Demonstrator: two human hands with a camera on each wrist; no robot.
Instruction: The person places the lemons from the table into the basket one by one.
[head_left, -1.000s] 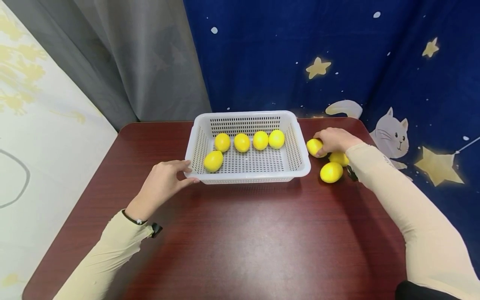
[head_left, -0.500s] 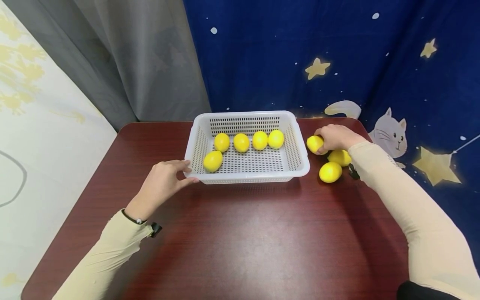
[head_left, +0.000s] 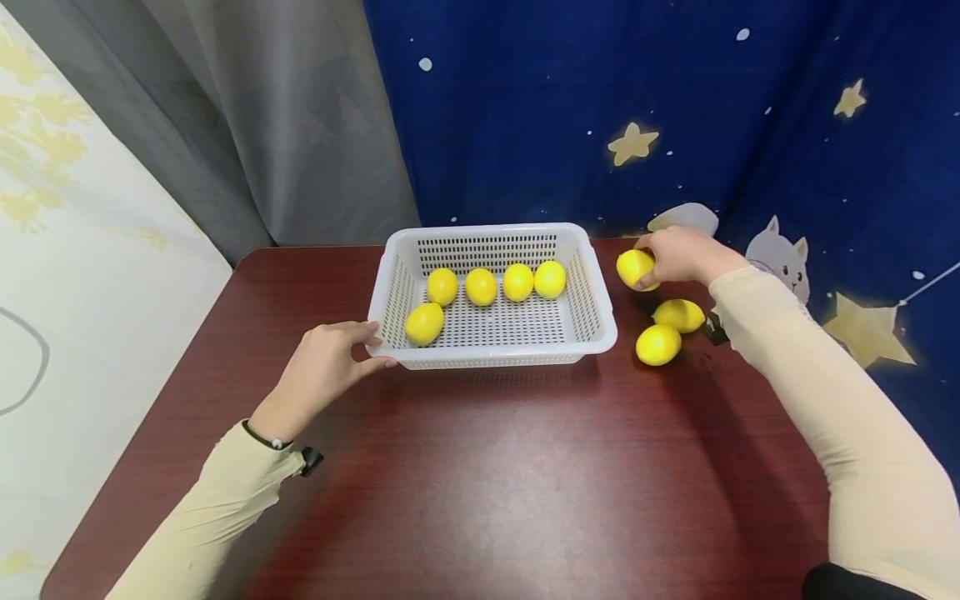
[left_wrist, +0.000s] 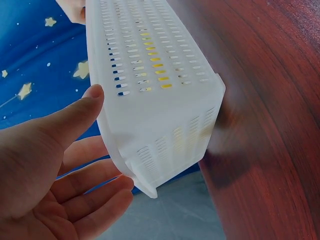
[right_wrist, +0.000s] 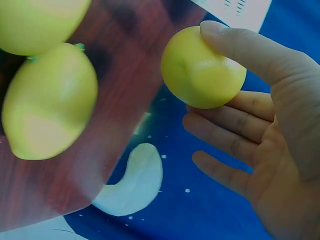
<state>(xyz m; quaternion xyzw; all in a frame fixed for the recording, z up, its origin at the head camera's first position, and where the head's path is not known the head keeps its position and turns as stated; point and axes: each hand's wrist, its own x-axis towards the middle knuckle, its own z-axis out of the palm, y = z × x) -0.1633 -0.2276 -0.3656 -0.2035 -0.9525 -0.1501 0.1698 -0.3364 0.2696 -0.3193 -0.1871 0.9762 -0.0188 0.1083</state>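
Note:
A white perforated plastic basket (head_left: pixel 495 351) stands on the table with several yellow lemons (head_left: pixel 482 287) inside, most in a row and one nearer the front left. My left hand (head_left: pixel 321 371) holds the basket's near left corner; in the left wrist view its thumb (left_wrist: pixel 85 107) lies on the rim and the fingers touch the adjoining side. To the right of the basket, my right hand (head_left: pixel 686 254) pinches a lemon (right_wrist: pixel 200 70) between thumb and fingers, lifted above the table. Two more lemons, one (head_left: pixel 678 316) behind the other (head_left: pixel 658 345), lie on the table below that hand.
The dark red wooden table (head_left: pixel 510 467) extends in front of the basket. Behind its far edge hang a grey curtain (head_left: pixel 300 125) and a blue star-patterned curtain (head_left: pixel 525 108). A white patterned cloth (head_left: pixel 90 250) is on the left.
My right hand has lifted a lemon off the table, away from the two others, moving up and slightly right. My left hand and the basket have stayed in place.

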